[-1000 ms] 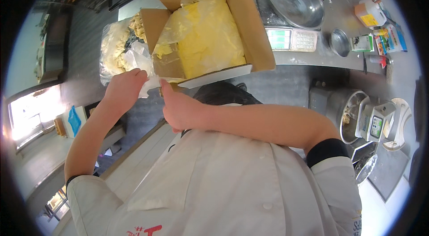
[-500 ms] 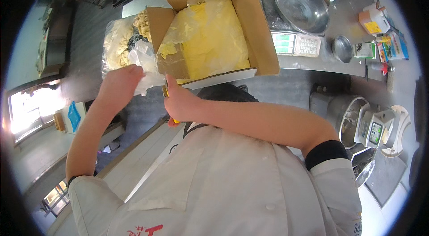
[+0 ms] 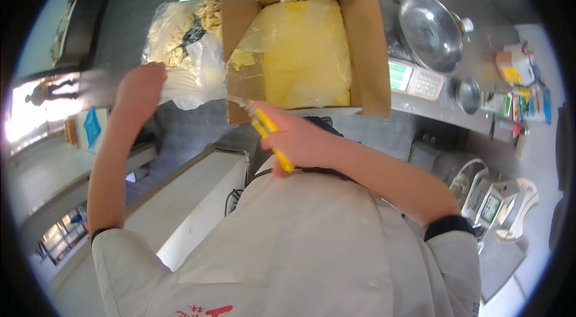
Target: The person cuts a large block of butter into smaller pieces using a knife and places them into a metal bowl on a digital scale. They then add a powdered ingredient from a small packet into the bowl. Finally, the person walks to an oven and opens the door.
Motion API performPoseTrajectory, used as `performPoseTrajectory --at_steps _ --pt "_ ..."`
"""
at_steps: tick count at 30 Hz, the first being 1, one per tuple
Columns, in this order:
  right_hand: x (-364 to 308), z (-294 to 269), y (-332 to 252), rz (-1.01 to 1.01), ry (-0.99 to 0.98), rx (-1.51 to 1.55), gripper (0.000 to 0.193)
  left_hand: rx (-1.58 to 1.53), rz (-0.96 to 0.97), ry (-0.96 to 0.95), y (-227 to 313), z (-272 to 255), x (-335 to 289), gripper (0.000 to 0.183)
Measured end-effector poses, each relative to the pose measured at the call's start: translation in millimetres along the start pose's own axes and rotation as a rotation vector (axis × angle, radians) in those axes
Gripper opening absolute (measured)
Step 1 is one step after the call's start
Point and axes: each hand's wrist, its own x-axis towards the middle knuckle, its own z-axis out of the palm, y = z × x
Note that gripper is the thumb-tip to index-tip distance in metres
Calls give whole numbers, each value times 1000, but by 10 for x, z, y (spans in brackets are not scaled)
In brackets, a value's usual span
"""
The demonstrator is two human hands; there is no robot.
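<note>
Right hand (image 3: 303, 143) wraps a yellow cutter (image 3: 264, 124), long axis slanting forward-left from that hand toward the near left corner of the cardboard box (image 3: 367, 47), just beyond it. Left hand (image 3: 143, 86), fingers curled, is nearer the plastic bag (image 3: 193, 90) to its right; can't tell if gripping.

A bag (image 3: 183, 80) lies left of the box (image 3: 367, 50), and a bowl (image 3: 429, 35), apparently on a scale (image 3: 426, 84), sits right.

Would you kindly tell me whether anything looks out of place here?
Yes: ragged yellow bits lie left of the large yellow block in the open brown cardboard box, outside the block's neat outline, perhaps broken off.
</note>
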Motion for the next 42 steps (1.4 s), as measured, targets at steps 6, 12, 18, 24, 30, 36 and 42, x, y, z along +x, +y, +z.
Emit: performPoseTrajectory --at_steps 6,12,18,24,30,36,42 --pt "50 -414 -191 -64 214 -56 74 -365 193 220 1063 357 84 117" --pt "364 -392 -489 -127 187 -207 73 -741 37 130 902 879 289 126" --pt "806 -329 -556 -168 121 -293 74 -641 -1 11 845 947 235 92" --pt "1007 -210 -609 -91 80 -282 74 -269 62 75 746 737 169 15" --pt "1211 -176 -653 31 28 -399 73 -66 107 5 769 771 226 11" --pt "1345 -311 -778 80 -61 -437 72 14 198 46 713 636 182 8" --pt "1163 -241 -693 122 -75 -559 71 40 248 5 684 573 41 6"
